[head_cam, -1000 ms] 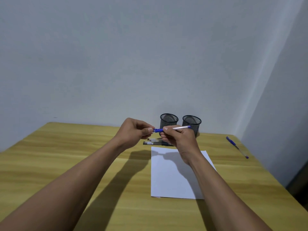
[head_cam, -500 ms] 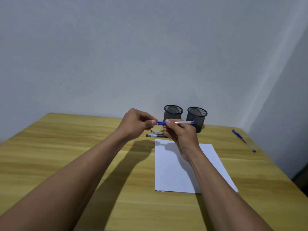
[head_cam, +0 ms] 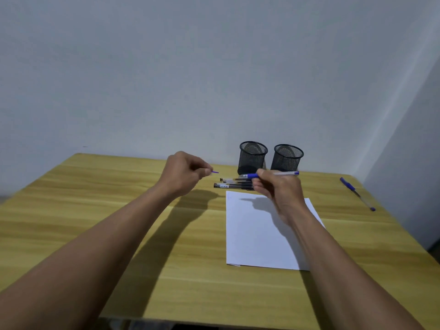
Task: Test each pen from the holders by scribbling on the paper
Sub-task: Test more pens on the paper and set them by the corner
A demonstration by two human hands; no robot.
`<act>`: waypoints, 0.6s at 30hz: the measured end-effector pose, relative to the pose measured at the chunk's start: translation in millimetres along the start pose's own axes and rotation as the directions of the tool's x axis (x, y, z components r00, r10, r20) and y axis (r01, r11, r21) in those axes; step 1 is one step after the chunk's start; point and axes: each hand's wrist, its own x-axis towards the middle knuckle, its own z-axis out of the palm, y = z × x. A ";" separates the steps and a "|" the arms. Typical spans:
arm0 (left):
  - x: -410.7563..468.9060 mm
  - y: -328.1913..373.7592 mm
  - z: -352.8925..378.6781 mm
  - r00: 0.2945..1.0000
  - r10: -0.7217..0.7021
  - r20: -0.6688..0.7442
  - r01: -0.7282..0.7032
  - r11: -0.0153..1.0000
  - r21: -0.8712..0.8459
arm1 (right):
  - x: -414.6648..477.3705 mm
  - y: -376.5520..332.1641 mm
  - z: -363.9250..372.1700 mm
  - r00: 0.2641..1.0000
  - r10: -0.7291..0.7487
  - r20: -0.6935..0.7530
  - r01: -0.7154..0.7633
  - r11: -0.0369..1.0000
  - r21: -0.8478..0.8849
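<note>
Left hand is pinching a blue cap; right hand is gripping the pen near the paper.

You're at a plain office or study corner: bare grey-white walls, a yellow wood-grain surface, two black mesh pen holders.

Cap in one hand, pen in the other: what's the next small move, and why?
Probably the right hand tips the blue pen down onto the paper and scribbles: its cap is off, pinched in the left hand, and the pen is held level above the sheet.
</note>
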 end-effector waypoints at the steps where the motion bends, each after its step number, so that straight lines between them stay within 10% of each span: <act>1: -1.6 -3.1 0.7 1.000 -0.016 0.006 0.016 1.000 -0.016 | -0.8 2.4 -2.0 1.000 0.011 0.027 -0.010 0.999 -0.043; 18: -15.7 -32.9 65.7 0.986 -0.156 -0.060 0.167 0.945 0.280 | -11.3 55.7 -2.5 0.998 0.032 0.048 -0.016 0.952 -0.307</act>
